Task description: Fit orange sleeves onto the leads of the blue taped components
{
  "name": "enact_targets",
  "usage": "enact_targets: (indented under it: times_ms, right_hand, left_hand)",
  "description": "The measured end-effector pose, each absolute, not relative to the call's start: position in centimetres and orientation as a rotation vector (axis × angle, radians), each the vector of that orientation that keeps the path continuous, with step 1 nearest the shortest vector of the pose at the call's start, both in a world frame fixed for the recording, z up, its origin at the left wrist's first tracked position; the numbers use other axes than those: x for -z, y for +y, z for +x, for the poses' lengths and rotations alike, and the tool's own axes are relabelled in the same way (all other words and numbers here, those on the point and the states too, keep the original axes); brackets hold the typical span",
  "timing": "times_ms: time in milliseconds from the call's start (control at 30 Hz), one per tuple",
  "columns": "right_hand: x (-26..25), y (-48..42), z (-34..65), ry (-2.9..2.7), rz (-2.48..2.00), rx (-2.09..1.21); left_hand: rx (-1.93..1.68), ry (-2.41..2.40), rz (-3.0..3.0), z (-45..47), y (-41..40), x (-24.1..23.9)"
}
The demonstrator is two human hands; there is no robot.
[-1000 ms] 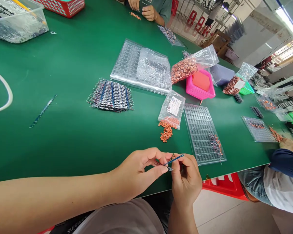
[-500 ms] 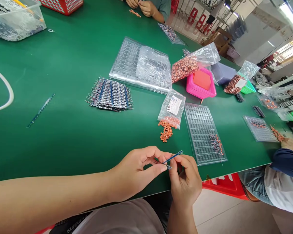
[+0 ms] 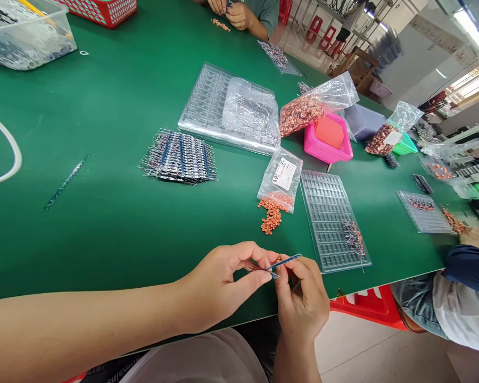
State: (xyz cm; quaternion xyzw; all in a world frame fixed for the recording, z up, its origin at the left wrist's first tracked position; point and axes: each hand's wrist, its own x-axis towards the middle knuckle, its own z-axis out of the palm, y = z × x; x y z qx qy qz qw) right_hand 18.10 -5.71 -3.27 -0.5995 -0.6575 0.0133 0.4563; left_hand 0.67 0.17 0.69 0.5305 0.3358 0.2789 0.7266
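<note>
The green tabletop point(image 3: 104, 239) fills most of what I see. On its far side lies a stack of clear blister trays point(image 3: 203, 101) with a crumpled empty bag point(image 3: 251, 111) on top. To the right of that are a full bag of orange rings point(image 3: 303, 113) and a pink basket point(image 3: 329, 141). Left of centre lies a pile of taped components point(image 3: 179, 157), leads sticking out both sides of their blue bands.

Nearer me, on the right, is a single clear tray point(image 3: 327, 213). Only a small cluster of leaded parts point(image 3: 353, 239) sits in its near right cells and the other cells look bare, so I judge the filling barely begun. Just left of the tray are a small labelled bag point(image 3: 283, 175) and loose orange rings point(image 3: 271, 215) spilled from its mouth, plenty of them unused.

My left hand point(image 3: 219, 284) and right hand point(image 3: 303, 300) meet over the near edge of the tabletop. Between them is a short blue tape strip point(image 3: 287, 261), held above the surface and tilted up to the right. My left thumb and forefinger are pinched shut on its near end. My right fingers are closed on it from below, and I cannot tell whether they also hold a ring.

A spare strip point(image 3: 66, 182) lies alone far to the left. At the right edge rests a co-worker's dark sleeve point(image 3: 467, 266).
</note>
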Motion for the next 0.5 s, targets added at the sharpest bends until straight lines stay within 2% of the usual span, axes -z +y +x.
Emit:
enact_targets:
  times_ms: [500]
  right_hand:
    - [3.44, -5.75, 18.13, -1.638, -1.467, -0.065]
  left_hand:
    - [-0.633, 0.722, 1.112, 0.83, 0.23, -0.59]
